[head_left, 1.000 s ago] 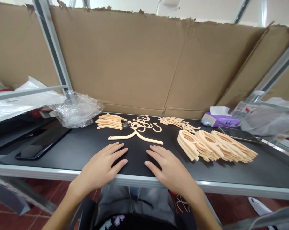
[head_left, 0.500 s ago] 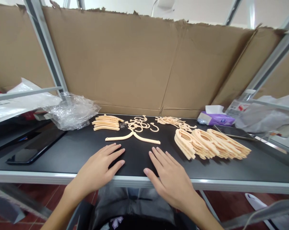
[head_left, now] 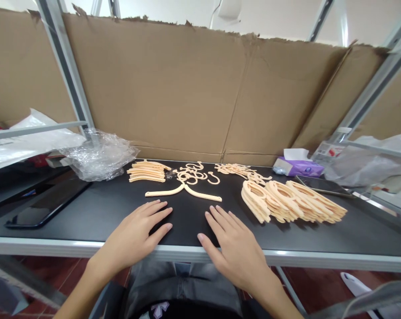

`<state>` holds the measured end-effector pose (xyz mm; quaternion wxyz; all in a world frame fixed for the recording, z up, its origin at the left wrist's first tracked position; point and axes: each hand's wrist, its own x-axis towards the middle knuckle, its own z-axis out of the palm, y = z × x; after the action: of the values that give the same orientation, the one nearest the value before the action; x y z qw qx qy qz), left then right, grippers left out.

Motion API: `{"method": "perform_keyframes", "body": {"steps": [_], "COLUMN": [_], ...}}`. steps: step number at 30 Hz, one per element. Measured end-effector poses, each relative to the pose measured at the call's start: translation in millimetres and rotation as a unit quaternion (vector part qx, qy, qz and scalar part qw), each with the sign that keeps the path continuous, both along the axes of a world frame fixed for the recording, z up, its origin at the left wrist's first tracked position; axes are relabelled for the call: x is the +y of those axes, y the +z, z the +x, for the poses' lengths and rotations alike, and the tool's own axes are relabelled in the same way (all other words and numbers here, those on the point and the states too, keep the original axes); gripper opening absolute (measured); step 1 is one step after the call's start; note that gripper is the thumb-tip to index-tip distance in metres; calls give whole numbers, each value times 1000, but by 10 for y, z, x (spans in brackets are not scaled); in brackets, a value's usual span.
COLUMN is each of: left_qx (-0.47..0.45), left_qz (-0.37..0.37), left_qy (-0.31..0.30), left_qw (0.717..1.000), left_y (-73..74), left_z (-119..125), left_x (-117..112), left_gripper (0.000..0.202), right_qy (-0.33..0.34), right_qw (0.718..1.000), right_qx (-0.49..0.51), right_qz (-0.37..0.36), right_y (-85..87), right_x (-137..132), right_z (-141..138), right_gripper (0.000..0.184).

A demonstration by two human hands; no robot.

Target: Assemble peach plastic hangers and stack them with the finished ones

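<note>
My left hand (head_left: 134,235) and my right hand (head_left: 233,248) lie flat on the front of the black table (head_left: 87,212), fingers stretched out, holding nothing. Just beyond the fingertips lies a pale wooden hanger-shaped piece (head_left: 183,191) with two curved arms. Behind it is a scatter of small wooden hooks (head_left: 195,173). A neat stack of curved wooden strips (head_left: 146,171) sits at the left of them. To the right a long fanned row of rounded wooden loops (head_left: 292,201) lies on the table, with thin wooden bits (head_left: 242,170) behind it.
A crumpled clear plastic bag (head_left: 99,155) sits at the back left, a dark tablet (head_left: 44,204) near the left edge. A purple tissue pack (head_left: 298,166) and a phone (head_left: 323,185) lie at the back right. Cardboard sheets (head_left: 187,88) wall the back.
The view has shifted slightly. My right hand has slid back a little toward the table's front edge; my left hand stays flat where it was.
</note>
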<state>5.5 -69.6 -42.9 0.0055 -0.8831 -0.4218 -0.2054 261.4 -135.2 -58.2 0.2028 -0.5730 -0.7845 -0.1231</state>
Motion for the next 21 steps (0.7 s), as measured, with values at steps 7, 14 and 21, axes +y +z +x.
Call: {"method": "perform_keyframes", "body": {"steps": [7, 14, 21], "left_qx": [14, 21, 15], "left_qz": [6, 3, 1], "left_qy": [-5, -4, -6], "left_qw": [1000, 1000, 1000], "left_y": [1, 21, 21], "left_z": [1, 9, 13], "left_x": [3, -9, -9], "left_gripper": [45, 46, 45], "right_qy": [-1, 2, 7], "right_qw": [1000, 1000, 1000], "right_qx": [-14, -6, 9], "right_qz": [12, 20, 1], "right_y": [-16, -20, -15], "right_x": [6, 2, 1], "right_z": [2, 9, 7], "right_gripper": [58, 55, 54]}}
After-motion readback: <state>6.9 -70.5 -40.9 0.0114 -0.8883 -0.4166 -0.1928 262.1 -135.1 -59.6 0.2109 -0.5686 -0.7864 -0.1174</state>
